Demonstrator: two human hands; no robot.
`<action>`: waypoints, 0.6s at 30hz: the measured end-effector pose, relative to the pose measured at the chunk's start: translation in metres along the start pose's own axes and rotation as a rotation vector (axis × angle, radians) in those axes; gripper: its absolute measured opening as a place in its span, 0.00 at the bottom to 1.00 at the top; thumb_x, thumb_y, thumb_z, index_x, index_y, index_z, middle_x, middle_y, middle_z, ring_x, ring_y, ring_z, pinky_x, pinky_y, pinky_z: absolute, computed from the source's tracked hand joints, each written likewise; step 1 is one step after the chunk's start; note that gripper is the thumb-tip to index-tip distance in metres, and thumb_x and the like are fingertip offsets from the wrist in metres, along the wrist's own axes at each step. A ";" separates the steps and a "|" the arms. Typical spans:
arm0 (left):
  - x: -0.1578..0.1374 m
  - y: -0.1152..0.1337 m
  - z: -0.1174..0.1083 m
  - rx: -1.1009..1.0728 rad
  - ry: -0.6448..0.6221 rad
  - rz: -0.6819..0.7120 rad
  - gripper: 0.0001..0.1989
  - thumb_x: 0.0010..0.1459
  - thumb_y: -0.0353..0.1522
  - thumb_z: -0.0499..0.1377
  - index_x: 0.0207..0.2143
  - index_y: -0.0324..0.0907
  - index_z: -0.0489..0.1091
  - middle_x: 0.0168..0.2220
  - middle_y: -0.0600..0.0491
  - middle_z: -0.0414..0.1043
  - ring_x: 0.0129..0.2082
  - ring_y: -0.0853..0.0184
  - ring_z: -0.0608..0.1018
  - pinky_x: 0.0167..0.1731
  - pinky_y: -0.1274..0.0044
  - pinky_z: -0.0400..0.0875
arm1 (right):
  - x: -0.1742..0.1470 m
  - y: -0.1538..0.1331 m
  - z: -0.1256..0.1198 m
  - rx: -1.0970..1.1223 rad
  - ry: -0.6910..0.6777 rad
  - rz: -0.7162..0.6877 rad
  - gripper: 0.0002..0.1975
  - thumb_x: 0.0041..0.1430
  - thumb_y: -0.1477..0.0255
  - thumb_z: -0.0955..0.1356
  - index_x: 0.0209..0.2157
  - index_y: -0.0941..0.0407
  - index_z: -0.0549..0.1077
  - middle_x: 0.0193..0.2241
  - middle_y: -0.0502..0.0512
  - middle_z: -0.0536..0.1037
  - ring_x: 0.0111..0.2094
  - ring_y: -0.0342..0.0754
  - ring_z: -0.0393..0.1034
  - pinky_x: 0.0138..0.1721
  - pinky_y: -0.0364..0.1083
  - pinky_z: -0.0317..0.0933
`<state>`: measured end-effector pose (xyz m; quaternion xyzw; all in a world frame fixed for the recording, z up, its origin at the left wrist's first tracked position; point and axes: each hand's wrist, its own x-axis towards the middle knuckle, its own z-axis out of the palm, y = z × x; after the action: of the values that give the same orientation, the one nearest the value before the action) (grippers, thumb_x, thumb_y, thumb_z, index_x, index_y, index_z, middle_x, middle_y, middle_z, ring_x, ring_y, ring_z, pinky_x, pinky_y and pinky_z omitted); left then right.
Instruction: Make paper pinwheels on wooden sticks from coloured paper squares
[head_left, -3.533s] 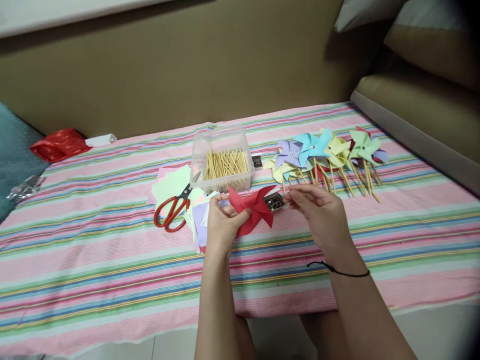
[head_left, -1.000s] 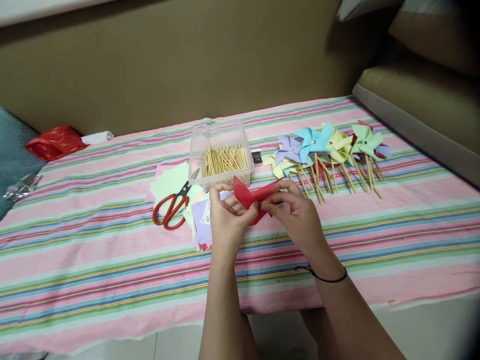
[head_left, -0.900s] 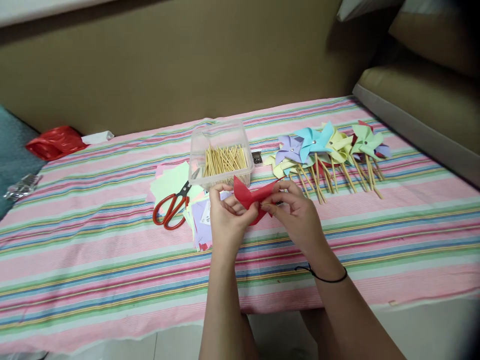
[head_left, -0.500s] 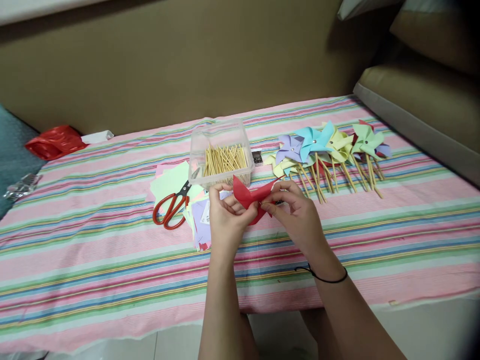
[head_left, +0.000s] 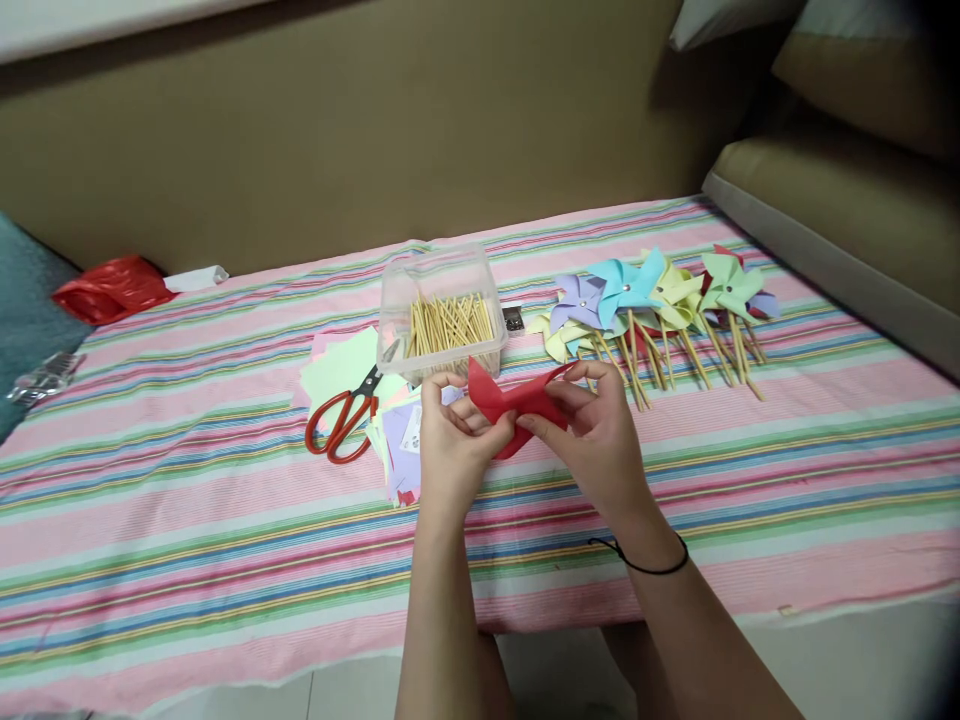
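Note:
A red paper pinwheel (head_left: 525,398) is held up between my hands, its corners folded in toward the middle and no stick visible on it. My left hand (head_left: 461,440) is closed on its left side, thumb pressed near the centre. From the right, my right hand (head_left: 596,435) pinches it too, with the thumb close beside the left thumb and the fingers behind the paper. The back of the pinwheel is hidden. Just beyond my hands stands a clear plastic box (head_left: 442,358) of thin wooden sticks (head_left: 450,325).
Red-handled scissors (head_left: 341,425) lie left of the box on green paper (head_left: 341,365). Purple sheets (head_left: 405,450) are nearer me. Several finished pinwheels (head_left: 630,285) on sticks lie at the right. A small dark packet (head_left: 513,319) sits beside the box; a red plastic bag (head_left: 112,290) is far left.
My right fingers have shifted from a fingertip pinch by the pinwheel's centre to a flatter grip, the thumb now lying across the red paper. My left hand has hardly moved.

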<state>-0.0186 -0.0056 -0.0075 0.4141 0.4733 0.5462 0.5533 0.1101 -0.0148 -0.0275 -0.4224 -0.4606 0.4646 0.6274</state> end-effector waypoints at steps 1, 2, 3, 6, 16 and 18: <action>0.000 0.000 0.000 -0.007 -0.006 -0.006 0.29 0.41 0.29 0.68 0.38 0.47 0.51 0.25 0.60 0.76 0.24 0.69 0.80 0.26 0.80 0.73 | -0.001 -0.001 0.000 -0.002 0.008 0.004 0.25 0.47 0.71 0.76 0.39 0.49 0.57 0.33 0.46 0.79 0.37 0.47 0.77 0.41 0.49 0.71; 0.000 0.000 -0.001 -0.015 -0.013 -0.008 0.29 0.41 0.30 0.69 0.38 0.47 0.51 0.25 0.59 0.76 0.24 0.69 0.80 0.27 0.79 0.73 | -0.001 -0.002 0.000 -0.001 0.016 0.012 0.26 0.47 0.71 0.76 0.39 0.49 0.56 0.33 0.47 0.80 0.36 0.47 0.78 0.40 0.49 0.71; 0.000 0.000 -0.001 -0.020 -0.021 -0.009 0.30 0.41 0.30 0.69 0.38 0.47 0.51 0.26 0.59 0.77 0.24 0.69 0.80 0.27 0.79 0.73 | -0.001 -0.004 0.000 0.002 0.019 0.020 0.27 0.47 0.71 0.76 0.40 0.48 0.56 0.33 0.47 0.80 0.36 0.48 0.78 0.39 0.49 0.71; 0.000 0.001 -0.003 -0.010 -0.044 -0.003 0.30 0.41 0.31 0.70 0.38 0.47 0.52 0.27 0.57 0.78 0.23 0.69 0.79 0.26 0.80 0.72 | -0.002 -0.006 0.000 0.009 0.026 0.028 0.28 0.46 0.71 0.76 0.41 0.48 0.56 0.31 0.46 0.81 0.34 0.48 0.79 0.38 0.49 0.72; -0.001 0.001 -0.004 0.030 -0.051 0.022 0.28 0.43 0.31 0.70 0.37 0.46 0.53 0.20 0.61 0.75 0.14 0.76 0.69 0.17 0.86 0.60 | -0.002 -0.007 -0.004 0.005 -0.014 0.033 0.29 0.47 0.71 0.77 0.44 0.48 0.57 0.29 0.46 0.82 0.33 0.47 0.79 0.37 0.47 0.72; -0.001 0.001 -0.004 0.040 -0.048 0.012 0.28 0.43 0.31 0.70 0.38 0.46 0.53 0.20 0.61 0.74 0.13 0.76 0.69 0.17 0.86 0.59 | -0.002 -0.007 -0.004 0.002 -0.016 0.033 0.29 0.47 0.71 0.77 0.44 0.48 0.57 0.28 0.46 0.81 0.33 0.47 0.79 0.36 0.47 0.72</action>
<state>-0.0229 -0.0069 -0.0070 0.4411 0.4682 0.5297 0.5527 0.1153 -0.0190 -0.0219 -0.4258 -0.4581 0.4786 0.6163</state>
